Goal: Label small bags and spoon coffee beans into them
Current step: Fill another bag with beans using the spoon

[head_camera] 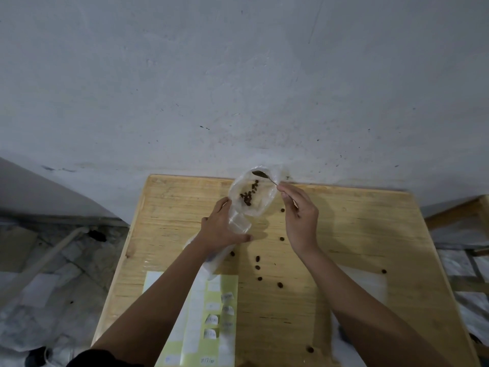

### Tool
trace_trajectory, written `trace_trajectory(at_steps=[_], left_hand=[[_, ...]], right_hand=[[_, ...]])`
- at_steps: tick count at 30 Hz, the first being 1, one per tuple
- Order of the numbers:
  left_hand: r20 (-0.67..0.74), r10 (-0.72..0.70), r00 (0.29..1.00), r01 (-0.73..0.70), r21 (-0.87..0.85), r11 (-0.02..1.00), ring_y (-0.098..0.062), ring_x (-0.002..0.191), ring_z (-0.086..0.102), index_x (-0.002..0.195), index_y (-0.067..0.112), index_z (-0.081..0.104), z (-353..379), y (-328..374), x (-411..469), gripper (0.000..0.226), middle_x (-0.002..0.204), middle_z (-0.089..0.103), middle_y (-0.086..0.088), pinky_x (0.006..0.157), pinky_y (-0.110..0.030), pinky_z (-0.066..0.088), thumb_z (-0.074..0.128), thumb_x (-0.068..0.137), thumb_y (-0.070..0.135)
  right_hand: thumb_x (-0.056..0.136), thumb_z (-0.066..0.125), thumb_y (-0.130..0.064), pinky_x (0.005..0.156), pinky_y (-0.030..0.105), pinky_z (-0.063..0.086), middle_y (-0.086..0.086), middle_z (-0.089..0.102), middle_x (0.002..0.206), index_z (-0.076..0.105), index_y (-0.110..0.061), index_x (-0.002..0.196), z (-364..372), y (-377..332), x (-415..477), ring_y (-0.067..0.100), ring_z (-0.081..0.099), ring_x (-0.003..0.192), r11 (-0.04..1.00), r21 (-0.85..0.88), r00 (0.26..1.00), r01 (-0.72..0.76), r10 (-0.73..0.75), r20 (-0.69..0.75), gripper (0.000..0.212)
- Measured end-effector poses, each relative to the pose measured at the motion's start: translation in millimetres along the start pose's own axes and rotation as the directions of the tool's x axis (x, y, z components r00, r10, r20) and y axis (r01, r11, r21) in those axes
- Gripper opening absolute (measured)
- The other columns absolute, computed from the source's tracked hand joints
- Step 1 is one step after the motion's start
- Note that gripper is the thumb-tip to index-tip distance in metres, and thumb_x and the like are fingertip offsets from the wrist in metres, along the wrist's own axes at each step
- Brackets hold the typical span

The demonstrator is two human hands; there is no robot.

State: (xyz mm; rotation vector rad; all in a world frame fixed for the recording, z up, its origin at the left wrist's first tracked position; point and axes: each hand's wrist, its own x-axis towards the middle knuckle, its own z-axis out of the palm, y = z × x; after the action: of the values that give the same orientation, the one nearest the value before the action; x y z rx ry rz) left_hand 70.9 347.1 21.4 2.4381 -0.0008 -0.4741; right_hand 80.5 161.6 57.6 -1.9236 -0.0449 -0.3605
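Right grip (300, 218) tight on spoon (262, 175), bowl aimed far-left into bean bag (260, 205) (left grip (219, 229) around small bag (239, 223))

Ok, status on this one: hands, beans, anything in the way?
Left hand grips small clear bag. Right hand pinches spoon, bowl at bean bag far end. Loose beans scattered on table, none blocking.
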Motion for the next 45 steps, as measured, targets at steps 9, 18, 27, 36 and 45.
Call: trace_trajectory(at_steps=[9, 18, 27, 36, 45], left_hand=[[-0.077, -0.002, 0.997, -0.003, -0.064, 0.998, -0.011, 0.136, 0.025, 0.147, 0.02, 0.016, -3.4, 3.3, -2.7, 0.137, 0.153, 0.014, 0.01, 0.104, -0.046, 0.03, 0.05, 0.034, 0.089], [-0.071, 0.153, 0.986, -0.161, -0.118, 0.98, -0.003, 0.134, 0.026, 0.147, 0.023, 0.022, -9.3, 9.4, -2.3, 0.112, 0.151, 0.016, 0.017, 0.106, -0.045, 0.031, 0.06, 0.052, 0.07], [-0.029, 0.233, 0.972, -0.234, -0.157, 0.959, 0.008, 0.129, 0.022, 0.146, 0.024, 0.023, -9.4, 14.8, -3.0, 0.109, 0.147, 0.018, 0.021, 0.11, -0.043, 0.028, 0.063, 0.055, 0.066], [-0.067, 0.137, 0.988, -0.137, 0.006, 0.991, -0.006, 0.135, 0.025, 0.149, 0.016, 0.013, -6.0, 10.1, 2.8, 0.124, 0.152, 0.007, 0.015, 0.098, -0.033, 0.023, 0.052, 0.047, 0.076], [-0.107, 0.079, 0.991, -0.071, 0.072, 0.995, -0.012, 0.132, 0.029, 0.147, 0.014, 0.013, -2.6, 15.2, 5.4, 0.118, 0.151, 0.007, 0.01, 0.096, -0.036, 0.025, 0.069, 0.056, 0.062]], right_hand=[[0.094, 0.052, -0.008, 0.086, 0.018, 0.049, 0.002, 0.068, 0.107, 0.066, -0.018, 0.109, 4.1, 24.6, -8.6, 0.006, 0.063, 0.098, 0.962, 0.097, 0.961, -0.257, 0.264, -0.079, 0.023], [0.091, 0.055, -0.002, 0.08, 0.019, 0.056, 0.01, 0.066, 0.094, 0.062, 0.007, 0.109, 21.1, 32.6, -20.8, 0.02, 0.065, 0.094, 0.571, 0.612, 0.669, -0.548, 0.738, -0.089, 0.021], [0.09, 0.054, 0.001, 0.082, 0.024, 0.057, 0.013, 0.067, 0.096, 0.066, 0.001, 0.089, 27.9, 26.0, -24.6, 0.024, 0.067, 0.096, 0.291, 0.752, 0.444, -0.592, 0.896, 0.003, 0.012], [0.092, 0.054, -0.004, 0.083, 0.026, 0.055, 0.009, 0.066, 0.094, 0.066, 0.003, 0.095, 12.4, 19.5, -11.0, 0.018, 0.067, 0.089, 0.357, 0.717, 0.479, -0.599, 0.877, -0.036, 0.014], [0.09, 0.053, 0.001, 0.068, 0.022, 0.059, 0.015, 0.063, 0.084, 0.063, -0.001, 0.075, -20.5, 6.4, 4.3, 0.029, 0.065, 0.085, 0.559, 0.649, 0.639, -0.516, 0.756, -0.143, 0.018]])
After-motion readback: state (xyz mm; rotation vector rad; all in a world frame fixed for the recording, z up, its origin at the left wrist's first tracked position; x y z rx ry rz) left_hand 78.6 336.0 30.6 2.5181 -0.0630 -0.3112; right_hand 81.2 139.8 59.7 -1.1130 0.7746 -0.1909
